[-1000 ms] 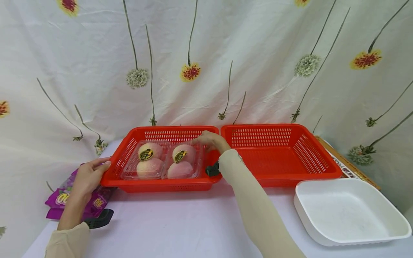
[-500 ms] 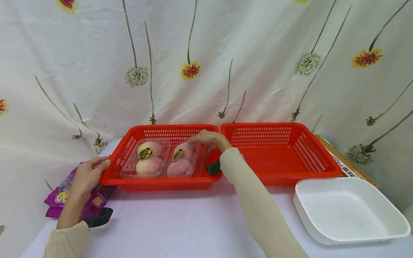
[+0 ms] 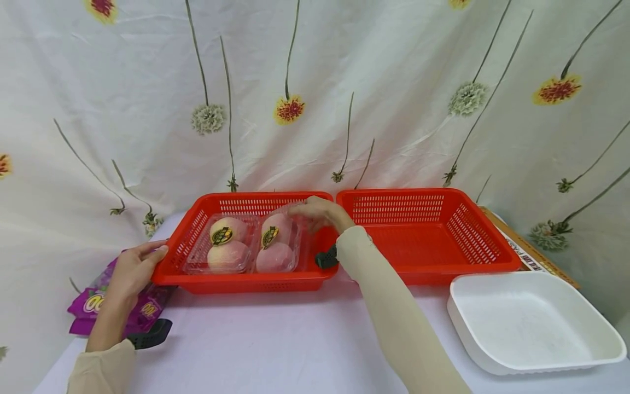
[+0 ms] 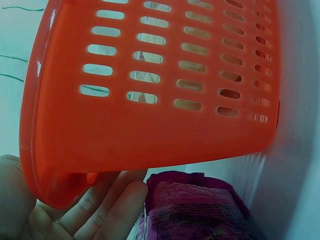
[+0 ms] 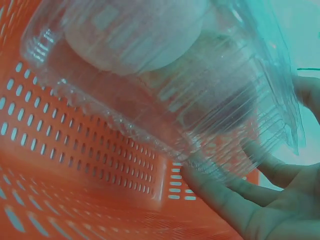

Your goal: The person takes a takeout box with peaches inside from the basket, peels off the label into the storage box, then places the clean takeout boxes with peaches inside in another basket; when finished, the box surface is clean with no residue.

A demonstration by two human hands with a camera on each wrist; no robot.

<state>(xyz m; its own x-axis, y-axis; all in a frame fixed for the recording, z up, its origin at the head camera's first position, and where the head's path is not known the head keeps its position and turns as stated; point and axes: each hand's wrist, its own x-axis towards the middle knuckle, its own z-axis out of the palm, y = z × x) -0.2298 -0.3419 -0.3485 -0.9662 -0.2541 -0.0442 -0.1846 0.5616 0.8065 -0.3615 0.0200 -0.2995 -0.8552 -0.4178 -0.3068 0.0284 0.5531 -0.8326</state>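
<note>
A red slotted basket point(image 3: 251, 278) holds two clear plastic clamshells of peaches side by side. The left clamshell point(image 3: 197, 264) lies flat, a black and gold sticker on its peaches point(image 3: 228, 254). My right hand point(image 3: 322, 213) holds the right clamshell point(image 5: 110, 107) by its far right end, thumb on one side and fingers against the ridged wall. That clamshell is tilted, its held end raised off the basket floor. At the basket's left corner my left hand point(image 3: 130, 271) grips the rim, fingers curled under it in the left wrist view.
Another red basket point(image 3: 413, 241), with nothing in it, stands right of the first. A white tray point(image 3: 534, 323) sits at the front right. Behind it leans a flat printed package point(image 3: 529, 251). A purple snack bag point(image 3: 88, 306) lies under my left forearm. A flowered curtain point(image 3: 394, 109) hangs behind.
The right clamshell has gone from lying flat to tilted, its right side and far end lifted by my right hand. My left hand stays on the rim.
</note>
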